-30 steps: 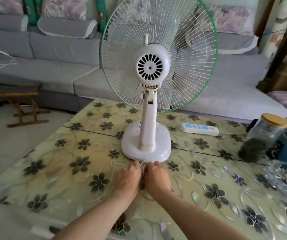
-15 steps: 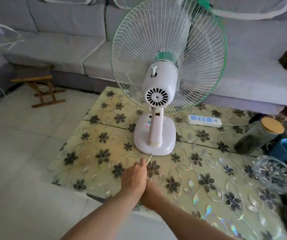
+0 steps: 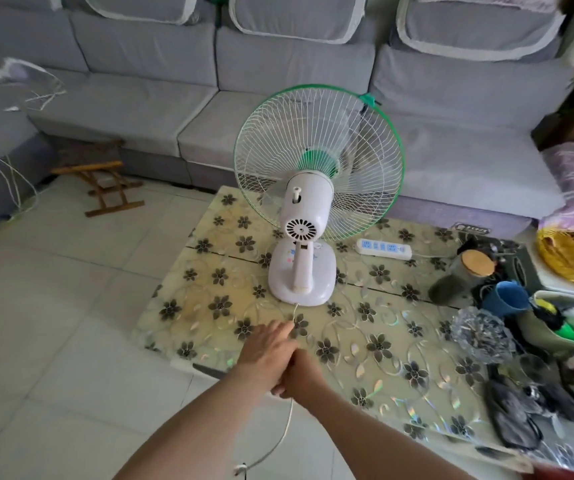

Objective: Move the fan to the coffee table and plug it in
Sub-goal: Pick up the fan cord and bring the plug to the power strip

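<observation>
A white desk fan [image 3: 301, 271] with a green-rimmed wire cage stands upright on the coffee table [image 3: 209, 306], its back to me. Its thin white power cord [image 3: 287, 424] leaves the base, passes through my hands and hangs down toward the floor. My left hand [image 3: 268, 351] and my right hand [image 3: 301, 377] are pressed together over the table's near edge, both closed on the cord. A white power strip [image 3: 384, 248] lies on the table to the right of the fan's base.
A lidded glass jar [image 3: 458, 277], a blue cup [image 3: 507, 299], a glass ashtray [image 3: 479, 336] and clutter crowd the table's right side. A grey sofa [image 3: 140, 109] runs behind. A wooden folding stool [image 3: 101, 183] stands on the tiled floor at left.
The view has pulled back and risen. My hands have drawn away from the fan's base toward the table's near edge, pulling the cord out, and a length of it now hangs below them.
</observation>
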Demonstrator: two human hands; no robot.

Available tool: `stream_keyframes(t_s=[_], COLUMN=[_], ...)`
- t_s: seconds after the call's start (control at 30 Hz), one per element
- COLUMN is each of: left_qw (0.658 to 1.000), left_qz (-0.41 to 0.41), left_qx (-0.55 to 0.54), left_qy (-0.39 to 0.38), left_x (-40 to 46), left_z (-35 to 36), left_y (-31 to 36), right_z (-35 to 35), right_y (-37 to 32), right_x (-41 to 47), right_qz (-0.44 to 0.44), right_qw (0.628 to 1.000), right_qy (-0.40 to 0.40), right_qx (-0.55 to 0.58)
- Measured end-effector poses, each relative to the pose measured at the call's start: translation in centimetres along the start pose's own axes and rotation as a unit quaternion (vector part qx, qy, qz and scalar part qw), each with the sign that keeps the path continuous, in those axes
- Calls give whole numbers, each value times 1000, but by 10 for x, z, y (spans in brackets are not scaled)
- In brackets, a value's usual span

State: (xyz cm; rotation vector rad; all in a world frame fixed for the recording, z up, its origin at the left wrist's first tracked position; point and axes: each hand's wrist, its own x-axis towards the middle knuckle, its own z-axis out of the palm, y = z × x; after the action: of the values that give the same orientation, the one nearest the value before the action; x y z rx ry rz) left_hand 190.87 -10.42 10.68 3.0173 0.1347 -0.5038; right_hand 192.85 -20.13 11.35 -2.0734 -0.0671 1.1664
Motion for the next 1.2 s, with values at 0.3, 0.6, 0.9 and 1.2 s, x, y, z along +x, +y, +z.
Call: stream_keyframes(t_s=[0.3, 0.6, 0.9, 1.2], left_qw=[992, 980, 984, 963], left_qz=[-86, 133, 1, 155], left_qx=[87, 28, 143, 147], left_qy=[39, 145, 109, 165], left_x=[-20, -42, -37, -39], left_z=[-7, -55, -107, -157], left_y=[-1, 50, 45, 74], right_z=[-38, -81, -133, -161], right_y=[36, 8, -2, -47], right_x=[-36, -75, -118, -141], right_qz=[-66, -105, -103, -169], right_qw=[995, 972, 979, 933], right_qy=[-66, 90, 51, 154], right_qx=[-25, -188, -171, -278])
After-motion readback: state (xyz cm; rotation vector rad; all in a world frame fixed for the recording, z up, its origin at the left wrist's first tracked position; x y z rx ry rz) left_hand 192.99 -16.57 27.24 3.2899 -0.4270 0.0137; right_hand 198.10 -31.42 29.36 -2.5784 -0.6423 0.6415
